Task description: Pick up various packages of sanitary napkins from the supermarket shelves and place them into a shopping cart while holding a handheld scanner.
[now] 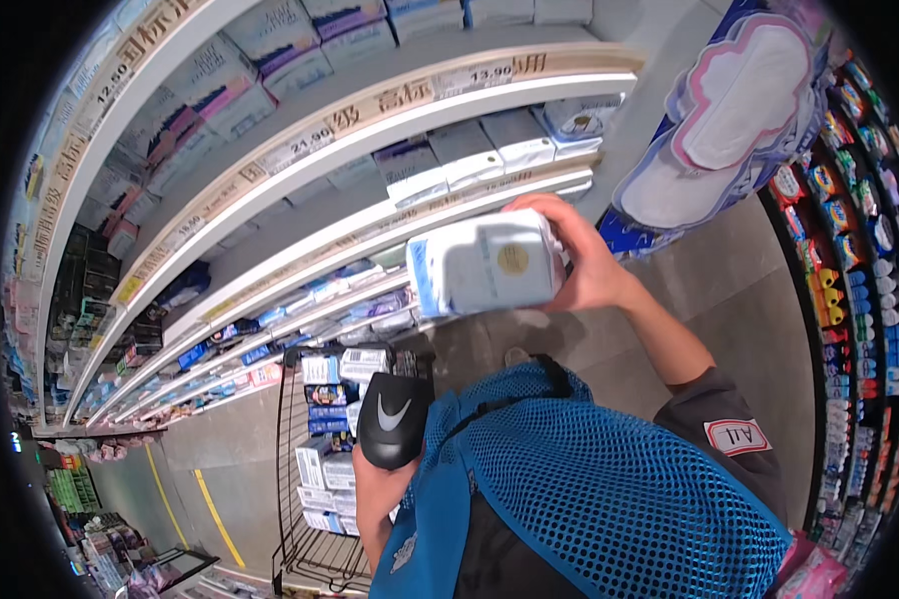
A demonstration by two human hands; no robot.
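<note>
Right fingers: wrapped round the far end of a white pack [484,265], clamped on it; the right hand [581,262] holds it up at shelf height, flat face with a round gold sticker toward the camera.
Left fingers: closed round the grip of a black scanner [394,419]; the left hand [378,491] is low by the chest, head of the scanner up.
Pack: in the air, just before the edge of the shelf [390,215], above the cart [315,479].
Gap: scanner and pack are well apart.
Doing it well: I judge that the code side should turn toward the scanner's head, the pack held still and flat, grip kept off the code.
Around: boxes in the cart; a blue mesh vest [609,489] across the chest.
</note>
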